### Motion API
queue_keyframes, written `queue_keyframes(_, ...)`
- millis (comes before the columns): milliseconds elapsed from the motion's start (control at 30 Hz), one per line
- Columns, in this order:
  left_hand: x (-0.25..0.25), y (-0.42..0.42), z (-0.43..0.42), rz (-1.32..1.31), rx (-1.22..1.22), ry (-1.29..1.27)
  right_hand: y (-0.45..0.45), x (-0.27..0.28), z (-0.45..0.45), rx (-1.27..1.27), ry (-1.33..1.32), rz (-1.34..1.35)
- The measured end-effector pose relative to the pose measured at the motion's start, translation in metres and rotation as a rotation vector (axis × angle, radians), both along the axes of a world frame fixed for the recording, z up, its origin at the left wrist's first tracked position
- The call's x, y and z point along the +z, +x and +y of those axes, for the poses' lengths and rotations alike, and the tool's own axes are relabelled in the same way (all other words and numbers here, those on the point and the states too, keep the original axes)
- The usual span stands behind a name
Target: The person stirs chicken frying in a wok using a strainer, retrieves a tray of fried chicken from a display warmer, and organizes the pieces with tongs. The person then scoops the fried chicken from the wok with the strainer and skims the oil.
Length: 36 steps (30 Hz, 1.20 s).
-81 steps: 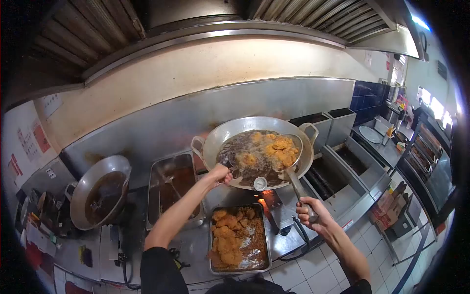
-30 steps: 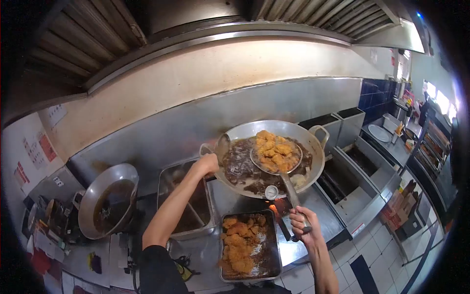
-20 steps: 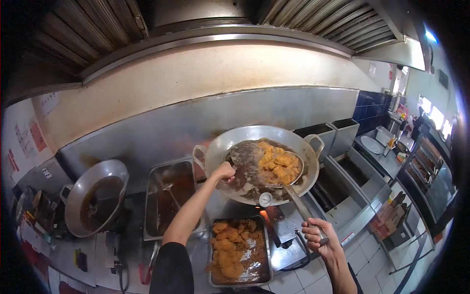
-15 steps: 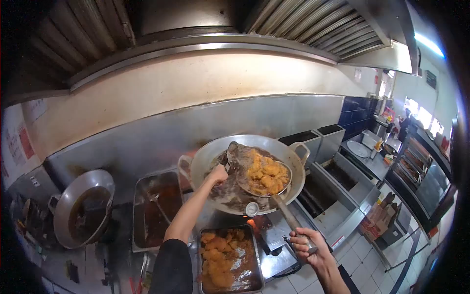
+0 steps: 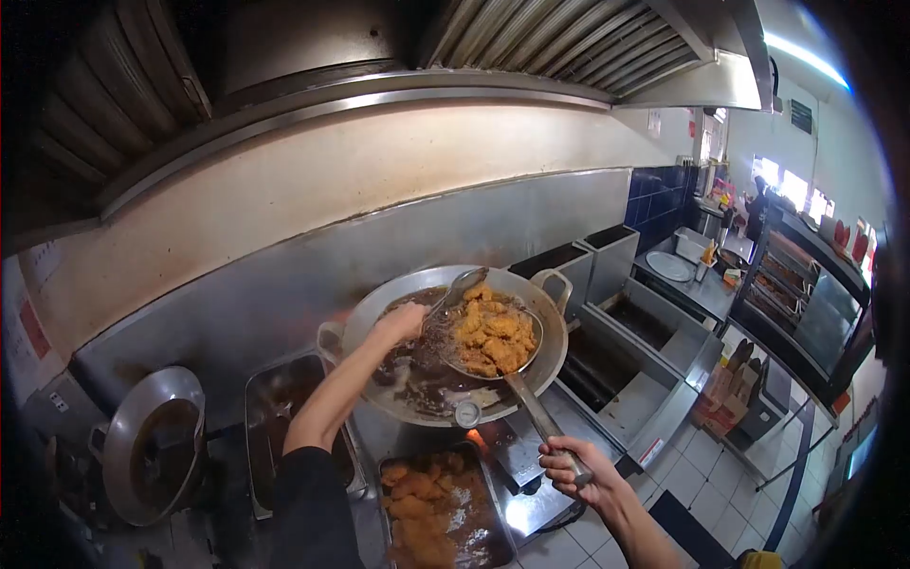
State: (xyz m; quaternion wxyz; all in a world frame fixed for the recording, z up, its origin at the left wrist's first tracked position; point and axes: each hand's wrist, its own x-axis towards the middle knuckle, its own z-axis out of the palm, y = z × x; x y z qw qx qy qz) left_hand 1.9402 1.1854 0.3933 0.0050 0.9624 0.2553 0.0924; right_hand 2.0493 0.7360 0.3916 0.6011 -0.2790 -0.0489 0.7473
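A large wok point(image 5: 379, 294) of dark bubbling oil sits over a burner. My right hand point(image 5: 580, 471) grips the long handle of a strainer point(image 5: 533, 410), whose round basket lies in the wok, heaped with golden fried chicken pieces point(image 5: 495, 332). Over the left side of the wok, my left hand point(image 5: 403, 322) is closed on the handle of a ladle point(image 5: 467, 280); the ladle's bowl touches or nearly touches the far edge of the heap. A dial thermometer point(image 5: 468, 413) rests at the wok's near rim.
In front stands a metal tray point(image 5: 493, 512) with more fried pieces. To the left are a deep pan point(image 5: 268, 394) and a second wok point(image 5: 142, 403) holding dark oil. Fryer basins point(image 5: 616, 379) adjoin on the right; beyond is a glass display cabinet point(image 5: 806, 294). Flame shows under the wok.
The ladle has swung from the strainer's left side to the far edge of the chicken heap. More pieces are gathered in the strainer. The view has shifted slightly to the right.
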Motion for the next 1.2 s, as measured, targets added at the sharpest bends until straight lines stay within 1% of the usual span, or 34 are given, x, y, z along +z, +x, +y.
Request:
queue_keyframes(67, 0.013, -0.002, -0.007, 0.0, -0.122, 0.053, -0.009, 0.0, -0.001, -0.008, 0.01, -0.011)
queue_keyframes(100, 0.018, 0.0, -0.012, 0.068, -0.095, 0.101, -0.015, 0.005, 0.0, -0.03, -0.01, -0.037)
queue_keyframes(133, 0.027, 0.001, -0.012, 0.064, -0.084, 0.114, -0.018, 0.01, 0.002, -0.049, -0.031, -0.065)
queue_keyframes(167, 0.035, -0.001, -0.021, 0.082, -0.122, 0.171, -0.018, 0.012, 0.004, -0.068, -0.052, -0.114)
queue_keyframes(200, 0.029, -0.003, -0.028, 0.111, -0.17, 0.211, -0.014, 0.006, 0.006, -0.067, -0.064, -0.1)
queue_keyframes(233, 0.013, 0.003, -0.012, 0.031, -0.231, 0.271, -0.006, -0.007, 0.01, -0.061, -0.005, -0.083)
queue_keyframes(267, 0.017, 0.003, -0.021, 0.036, -0.243, 0.261, 0.001, -0.014, 0.012, -0.059, 0.061, -0.074)
queue_keyframes(333, 0.044, -0.004, -0.047, 0.052, -0.185, 0.329, 0.0, -0.02, 0.016, -0.074, 0.045, -0.095)
queue_keyframes(400, 0.057, -0.008, -0.053, 0.045, -0.161, 0.381, -0.001, -0.027, 0.024, -0.039, 0.109, -0.044)
queue_keyframes(500, 0.061, -0.021, -0.065, 0.115, -0.108, 0.39, -0.009, -0.026, 0.023, -0.062, 0.078, -0.083)
queue_keyframes(567, 0.069, -0.032, -0.067, 0.042, -0.121, 0.386, -0.017, -0.023, 0.025, -0.069, 0.043, -0.089)
queue_keyframes(600, 0.076, -0.038, -0.066, 0.038, -0.101, 0.397, -0.017, -0.032, 0.029, -0.052, 0.104, -0.054)
queue_keyframes(667, 0.07, -0.056, -0.074, 0.017, 0.11, 0.228, -0.014, -0.032, 0.032, -0.076, 0.087, -0.044)
queue_keyframes(700, 0.072, -0.065, -0.08, -0.017, 0.142, 0.188, -0.012, -0.038, 0.036, -0.062, 0.137, -0.033)
queue_keyframes(733, 0.07, -0.071, -0.079, -0.005, 0.145, 0.186, -0.013, -0.04, 0.038, -0.076, 0.117, 0.003)
queue_keyframes(800, 0.07, -0.079, -0.076, 0.198, 0.411, 0.021, -0.014, -0.042, 0.04, -0.073, 0.12, -0.013)
queue_keyframes(833, 0.071, -0.086, -0.072, 0.276, 0.324, 0.053, -0.013, -0.043, 0.041, -0.063, 0.121, -0.02)
queue_keyframes(867, 0.064, -0.095, -0.062, 0.269, 0.333, 0.052, -0.013, -0.043, 0.041, -0.057, 0.133, -0.016)
queue_keyframes(933, 0.039, -0.11, -0.034, 0.361, 0.373, -0.15, -0.011, -0.045, 0.042, -0.049, 0.142, -0.009)
queue_keyframes(967, 0.034, -0.112, -0.03, 0.361, 0.374, -0.152, -0.01, -0.047, 0.043, -0.042, 0.139, 0.002)
queue_keyframes(1033, 0.023, -0.116, -0.023, 0.428, 0.311, -0.368, -0.009, -0.047, 0.043, -0.033, 0.131, 0.019)
queue_keyframes(1067, 0.018, -0.115, -0.022, 0.432, 0.319, -0.374, -0.01, -0.044, 0.043, -0.041, 0.138, 0.015)
queue_keyframes(1133, 0.002, -0.104, -0.025, 0.011, 0.401, -0.869, -0.012, -0.042, 0.039, -0.028, 0.137, 0.014)
queue_keyframes(1200, -0.01, -0.078, -0.022, -0.13, 0.565, -1.059, -0.006, -0.037, 0.034, -0.02, 0.085, 0.024)
